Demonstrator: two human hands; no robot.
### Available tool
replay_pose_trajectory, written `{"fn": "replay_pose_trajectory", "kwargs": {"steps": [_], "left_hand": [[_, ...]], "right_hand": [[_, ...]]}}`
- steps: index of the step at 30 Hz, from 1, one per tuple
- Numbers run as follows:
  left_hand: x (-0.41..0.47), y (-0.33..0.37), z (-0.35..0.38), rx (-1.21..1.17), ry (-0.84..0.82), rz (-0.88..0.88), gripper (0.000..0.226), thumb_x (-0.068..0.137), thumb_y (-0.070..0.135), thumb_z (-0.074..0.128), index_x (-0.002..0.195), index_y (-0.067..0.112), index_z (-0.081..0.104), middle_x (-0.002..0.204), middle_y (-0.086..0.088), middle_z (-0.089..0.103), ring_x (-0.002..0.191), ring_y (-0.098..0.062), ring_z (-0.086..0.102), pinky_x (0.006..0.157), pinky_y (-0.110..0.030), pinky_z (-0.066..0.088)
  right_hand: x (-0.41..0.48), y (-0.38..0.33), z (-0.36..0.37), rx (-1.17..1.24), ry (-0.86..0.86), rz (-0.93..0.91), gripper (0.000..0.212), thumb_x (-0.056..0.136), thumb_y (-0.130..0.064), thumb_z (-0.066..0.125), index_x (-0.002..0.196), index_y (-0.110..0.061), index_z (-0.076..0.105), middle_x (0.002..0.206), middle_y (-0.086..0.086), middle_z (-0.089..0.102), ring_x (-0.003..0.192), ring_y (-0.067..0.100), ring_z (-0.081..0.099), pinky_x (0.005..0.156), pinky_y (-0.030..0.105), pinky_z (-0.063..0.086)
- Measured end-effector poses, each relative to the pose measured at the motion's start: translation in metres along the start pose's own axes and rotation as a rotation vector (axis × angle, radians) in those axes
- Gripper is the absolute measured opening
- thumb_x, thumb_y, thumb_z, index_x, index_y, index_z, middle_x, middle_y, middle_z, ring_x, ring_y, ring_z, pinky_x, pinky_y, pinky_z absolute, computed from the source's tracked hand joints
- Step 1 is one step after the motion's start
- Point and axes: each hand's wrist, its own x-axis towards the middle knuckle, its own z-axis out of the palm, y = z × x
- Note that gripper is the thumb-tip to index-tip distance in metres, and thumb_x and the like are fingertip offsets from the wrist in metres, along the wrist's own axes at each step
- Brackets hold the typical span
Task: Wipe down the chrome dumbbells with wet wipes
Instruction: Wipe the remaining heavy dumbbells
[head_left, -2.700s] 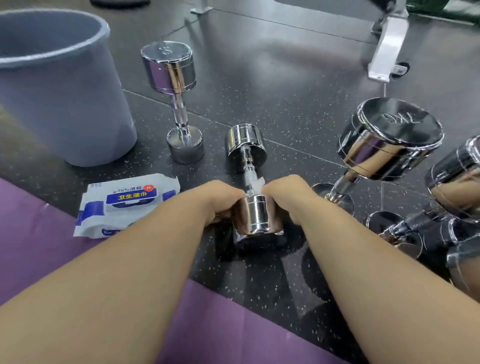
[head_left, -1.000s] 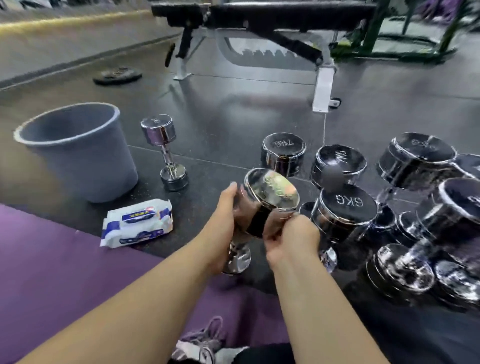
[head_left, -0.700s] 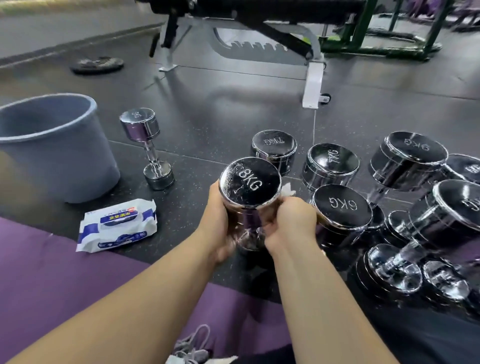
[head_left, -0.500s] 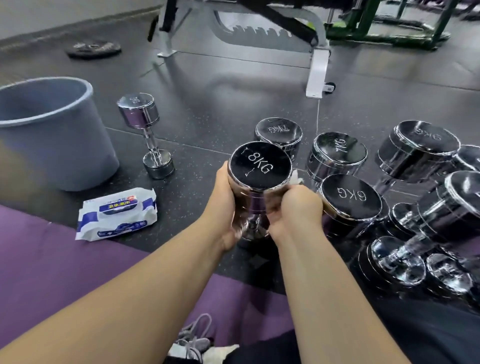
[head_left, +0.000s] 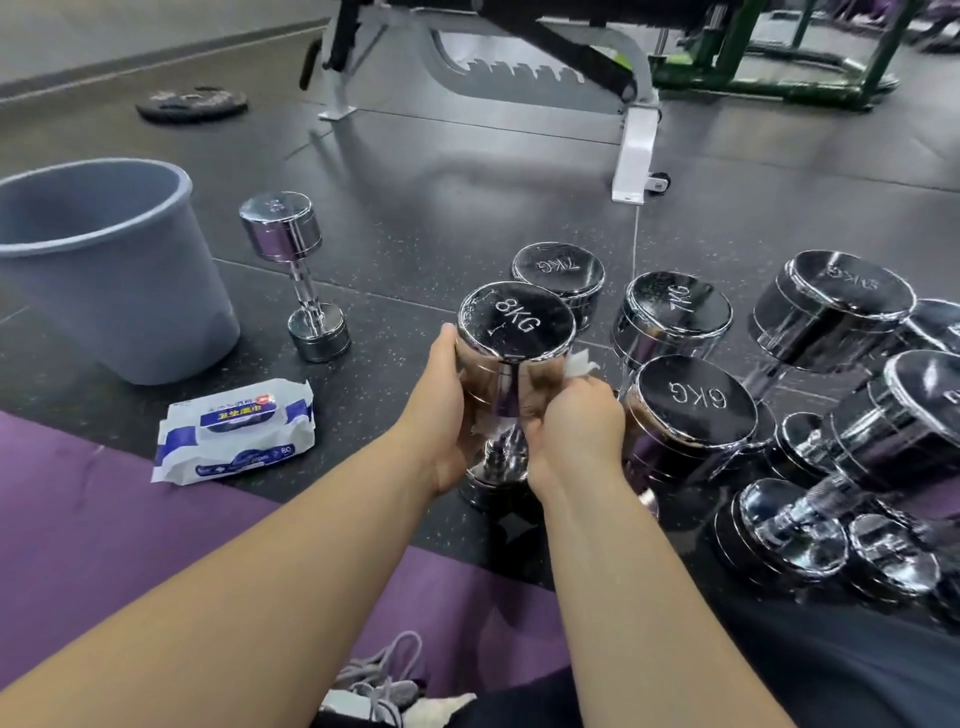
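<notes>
A chrome dumbbell marked 8KG (head_left: 514, 332) stands upright on its lower head on the dark floor. My left hand (head_left: 441, 410) grips the left side of its upper head. My right hand (head_left: 571, 431) holds a white wet wipe (head_left: 579, 364) against the right side of that head; only a corner of the wipe shows above my fingers. A pack of wet wipes (head_left: 236, 431) lies on the floor to the left, at the edge of a purple mat (head_left: 104, 530).
A grey bucket (head_left: 104, 270) stands at the left, with a small chrome dumbbell (head_left: 298, 275) upright beside it. Several chrome dumbbells, among them a 6KG one (head_left: 693, 405), crowd the floor at the right. A weight bench (head_left: 634, 156) and a weight plate (head_left: 192, 104) lie farther back.
The 8KG dumbbell went from lying on the floor to standing upright on its lower head. Both hands stay on its upper head, and the wipe's corner shows by my right hand.
</notes>
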Motion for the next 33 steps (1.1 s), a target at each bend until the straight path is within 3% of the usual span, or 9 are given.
{"fn": "replay_pose_trajectory", "kwargs": {"steps": [5,8,10,13,16,19,24,28,33], "left_hand": [[-0.001,-0.008,-0.007,0.003,0.02,0.038,0.075,0.1,0.059,0.017,0.123,0.008,0.066,0.112,-0.011,0.072,0.093,-0.02,0.071,0.08,-0.029,0.054],[-0.006,-0.009,-0.012,-0.007,0.045,0.026,0.054,0.097,0.039,0.022,0.112,0.01,0.066,0.098,-0.009,0.067,0.061,-0.012,0.061,0.051,-0.02,0.044],[-0.003,-0.013,-0.016,-0.022,0.109,0.014,0.039,0.089,0.024,0.031,0.105,0.011,0.064,0.098,-0.012,0.06,0.067,-0.016,0.052,0.058,-0.023,0.044],[-0.001,-0.022,-0.022,0.095,0.176,0.015,0.036,0.08,-0.007,0.037,0.093,0.005,0.068,0.094,-0.007,0.064,0.077,-0.019,0.053,0.064,-0.023,0.041],[-0.004,-0.025,-0.02,0.244,0.131,0.119,0.036,0.078,-0.022,0.044,0.083,0.005,0.068,0.078,-0.003,0.069,0.074,-0.02,0.059,0.065,-0.023,0.046],[0.0,-0.029,-0.027,0.388,0.188,0.172,0.028,0.077,-0.013,0.062,0.079,0.013,0.071,0.077,-0.001,0.071,0.073,-0.015,0.059,0.071,-0.028,0.049],[-0.007,-0.016,-0.05,0.378,0.274,0.018,0.019,0.084,-0.01,0.06,0.088,0.005,0.071,0.078,-0.013,0.066,0.055,-0.019,0.055,0.042,-0.02,0.044],[-0.024,0.032,-0.077,0.243,0.109,-0.154,0.01,0.09,0.014,0.06,0.093,0.011,0.069,0.077,-0.005,0.063,0.055,-0.01,0.055,0.056,-0.02,0.052],[-0.023,0.103,-0.106,0.289,0.248,0.231,0.008,0.095,0.015,0.06,0.097,0.009,0.066,0.054,0.005,0.056,0.044,-0.005,0.047,0.045,-0.015,0.04]], "right_hand": [[0.006,0.016,-0.007,-0.146,0.042,0.013,0.027,0.096,-0.005,0.037,0.109,-0.012,0.06,0.104,0.009,0.065,0.095,0.026,0.063,0.086,0.039,0.053],[0.008,0.02,-0.008,-0.05,0.042,0.103,0.031,0.097,-0.001,0.037,0.114,-0.009,0.062,0.103,0.009,0.067,0.089,0.022,0.064,0.084,0.035,0.053],[0.004,0.022,-0.008,0.101,0.011,0.162,0.035,0.098,0.004,0.034,0.117,-0.006,0.061,0.093,0.006,0.067,0.075,0.014,0.065,0.081,0.03,0.054],[0.006,0.027,-0.008,0.079,0.011,0.105,0.025,0.099,0.004,0.042,0.108,-0.007,0.063,0.075,0.001,0.065,0.05,0.005,0.06,0.047,0.017,0.051],[0.012,0.036,-0.007,-0.057,0.042,0.012,0.015,0.095,-0.004,0.054,0.096,-0.015,0.065,0.083,0.006,0.066,0.063,0.013,0.056,0.051,0.024,0.045],[0.005,0.053,-0.007,-0.179,0.084,-0.016,0.008,0.09,-0.013,0.064,0.088,-0.02,0.062,0.092,0.009,0.07,0.07,0.017,0.056,0.057,0.027,0.043],[-0.026,0.076,-0.001,-0.206,-0.026,0.149,0.02,0.089,0.009,0.05,0.089,-0.009,0.059,0.089,0.013,0.065,0.063,0.015,0.061,0.052,0.019,0.049],[-0.039,0.07,0.044,-0.212,-0.222,0.146,0.025,0.091,0.001,0.056,0.079,-0.014,0.073,0.082,0.009,0.073,0.081,0.02,0.069,0.074,0.026,0.057],[-0.044,0.059,0.146,-0.305,-0.371,0.06,0.024,0.09,-0.014,0.055,0.071,-0.014,0.069,0.074,0.005,0.069,0.072,0.024,0.063,0.064,0.033,0.052]]}}
